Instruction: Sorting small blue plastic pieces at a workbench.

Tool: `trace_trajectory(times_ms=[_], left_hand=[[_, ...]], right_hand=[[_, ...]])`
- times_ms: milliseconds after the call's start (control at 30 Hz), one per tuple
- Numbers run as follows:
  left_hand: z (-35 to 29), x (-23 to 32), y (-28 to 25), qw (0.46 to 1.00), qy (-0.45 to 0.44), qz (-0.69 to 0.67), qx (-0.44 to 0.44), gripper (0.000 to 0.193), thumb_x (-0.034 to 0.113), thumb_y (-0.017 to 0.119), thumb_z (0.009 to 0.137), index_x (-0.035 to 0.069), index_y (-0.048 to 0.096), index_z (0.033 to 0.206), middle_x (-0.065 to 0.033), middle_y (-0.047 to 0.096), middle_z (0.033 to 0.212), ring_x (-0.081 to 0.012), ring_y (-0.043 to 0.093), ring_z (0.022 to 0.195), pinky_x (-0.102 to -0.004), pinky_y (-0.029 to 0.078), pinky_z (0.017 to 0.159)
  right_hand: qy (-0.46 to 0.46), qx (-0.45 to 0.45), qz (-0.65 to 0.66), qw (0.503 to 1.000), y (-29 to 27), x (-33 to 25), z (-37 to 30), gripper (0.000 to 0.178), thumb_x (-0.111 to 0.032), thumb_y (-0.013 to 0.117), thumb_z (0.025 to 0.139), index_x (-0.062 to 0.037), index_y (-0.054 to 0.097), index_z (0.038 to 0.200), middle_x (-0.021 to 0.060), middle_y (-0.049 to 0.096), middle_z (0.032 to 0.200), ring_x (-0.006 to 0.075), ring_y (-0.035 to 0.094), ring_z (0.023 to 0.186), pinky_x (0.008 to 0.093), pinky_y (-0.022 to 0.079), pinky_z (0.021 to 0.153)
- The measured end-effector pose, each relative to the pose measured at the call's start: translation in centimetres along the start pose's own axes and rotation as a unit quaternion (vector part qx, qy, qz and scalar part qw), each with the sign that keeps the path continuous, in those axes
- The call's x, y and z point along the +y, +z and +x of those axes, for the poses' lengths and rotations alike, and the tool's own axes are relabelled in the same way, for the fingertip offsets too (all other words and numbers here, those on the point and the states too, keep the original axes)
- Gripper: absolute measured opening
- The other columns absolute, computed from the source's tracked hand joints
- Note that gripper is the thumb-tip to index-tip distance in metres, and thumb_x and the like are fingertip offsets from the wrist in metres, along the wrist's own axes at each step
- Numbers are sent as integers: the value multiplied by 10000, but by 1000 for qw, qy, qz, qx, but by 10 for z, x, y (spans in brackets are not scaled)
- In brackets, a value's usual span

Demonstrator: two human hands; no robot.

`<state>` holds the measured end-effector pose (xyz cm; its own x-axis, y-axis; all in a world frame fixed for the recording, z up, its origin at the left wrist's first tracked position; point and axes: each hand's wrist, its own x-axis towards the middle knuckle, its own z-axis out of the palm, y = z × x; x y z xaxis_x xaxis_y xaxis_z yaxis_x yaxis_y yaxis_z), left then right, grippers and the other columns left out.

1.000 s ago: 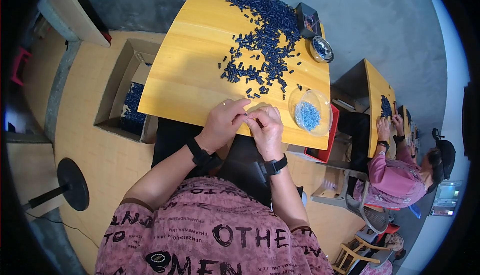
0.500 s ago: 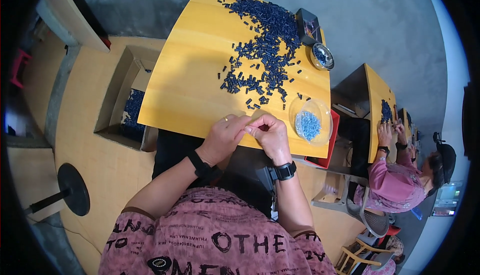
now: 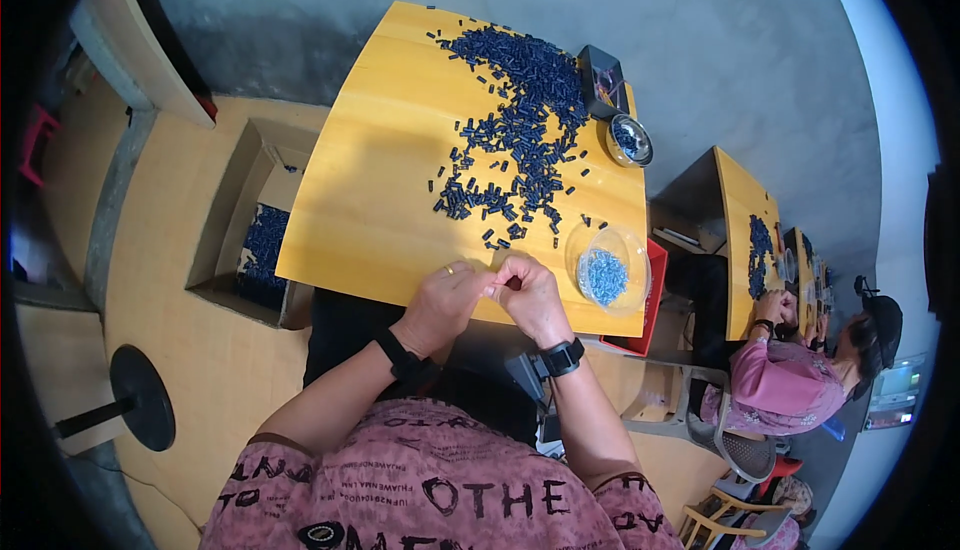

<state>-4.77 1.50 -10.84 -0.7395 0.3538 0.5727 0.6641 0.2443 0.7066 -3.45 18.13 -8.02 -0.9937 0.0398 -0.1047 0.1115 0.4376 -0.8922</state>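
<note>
My left hand [image 3: 447, 300] and my right hand [image 3: 528, 295] meet at the near edge of the yellow table [image 3: 350, 190]. Their fingertips are pinched together, and whatever lies between them is hidden or too small to name. Beyond them spreads a large heap of small dark blue cylindrical pieces [image 3: 525, 80], with loose ones scattered toward me. Just right of my right hand stands a clear round bowl [image 3: 642, 290] holding small light blue pieces [image 3: 604, 276].
At the table's far right are a black box [image 3: 603, 80] and a metal bowl [image 3: 628, 140]. A red box [image 3: 652, 295] sits beside the right edge. On the floor at left, a cardboard box [image 3: 210, 250] contains more dark pieces. A co-worker [image 3: 790, 380] sits at another table.
My view has shifted, so the table appears lower. My hands stay pinched together at the edge. The co-worker's hands have drawn closer together.
</note>
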Motion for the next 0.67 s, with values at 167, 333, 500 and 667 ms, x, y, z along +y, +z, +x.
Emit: trace_trajectory(times_ms=[167,333,500,667], left_hand=[[7,2,6,999,27,7,24,159,-9,610,814,45,634,961,-117,637,828,-315,610,789,-393,496,708],[-3,-2,-7,998,-2,15,56,117,26,629,812,24,643,928,-130,642,835,-303,615,781,-368,505,732],[-40,-17,-64,946,-228,-126,193,140,8,683,835,-11,664,972,-52,668,837,-118,619,730,-242,499,680],[-55,-29,-180,828,-329,-164,424,130,35,695,855,13,673,981,-11,657,855,-67,590,744,-195,475,679]], right_hand=[[15,8,12,1000,-3,13,1,205,-7,776,769,-6,577,720,28,583,674,96,515,642,250,445,607],[-10,17,55,998,5,16,-10,104,-88,764,824,-21,685,819,-8,575,738,75,514,677,232,446,641],[-72,99,51,991,12,28,-28,58,-68,754,810,-62,717,854,-7,596,771,100,534,724,237,448,691],[-82,76,70,991,21,33,-26,75,-35,734,819,-81,732,878,16,660,843,81,576,754,223,480,707]])
